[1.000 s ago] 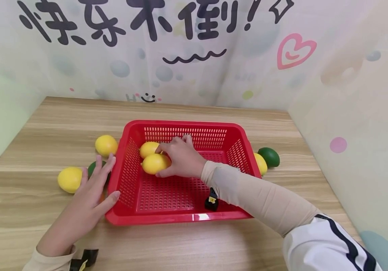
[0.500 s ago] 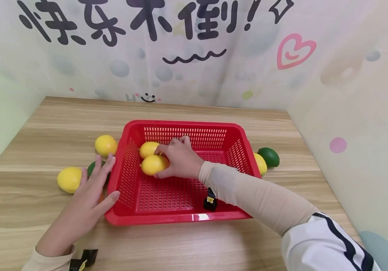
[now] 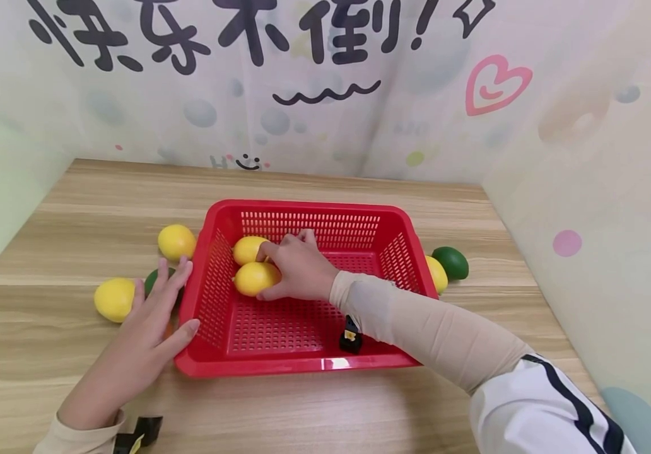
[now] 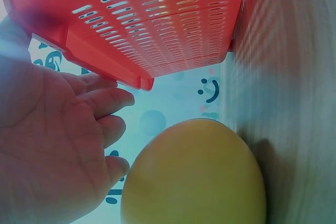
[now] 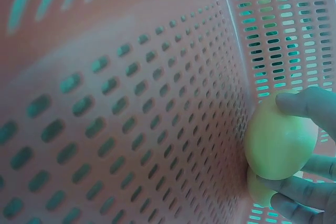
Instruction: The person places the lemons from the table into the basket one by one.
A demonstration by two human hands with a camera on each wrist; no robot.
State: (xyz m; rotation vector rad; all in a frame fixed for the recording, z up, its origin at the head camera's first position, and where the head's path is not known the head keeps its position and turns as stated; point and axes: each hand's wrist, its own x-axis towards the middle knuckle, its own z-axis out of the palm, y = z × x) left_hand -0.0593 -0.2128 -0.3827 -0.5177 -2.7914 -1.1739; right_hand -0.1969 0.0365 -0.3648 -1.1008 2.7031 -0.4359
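Observation:
A red plastic basket with slotted walls stands on the table. Two lemons lie inside by its left wall. My right hand reaches in and holds the nearer lemon between thumb and fingers, as the right wrist view also shows. Behind that one, the second lemon is partly covered by the fingers. Outside, my left hand lies along the basket's left rim, its fingers extended. A rounded yellow-orange fruit fills the lower part of the left wrist view, beneath that palm.
Left of the basket are two more lemons, one at the back and another nearer, plus a dark green fruit half hidden by my hand. To the right lie a partly hidden lemon and a dark green fruit.
My right hand has shifted slightly left and toward me with the nearer lemon in its grip. The left hand keeps its place at the rim.

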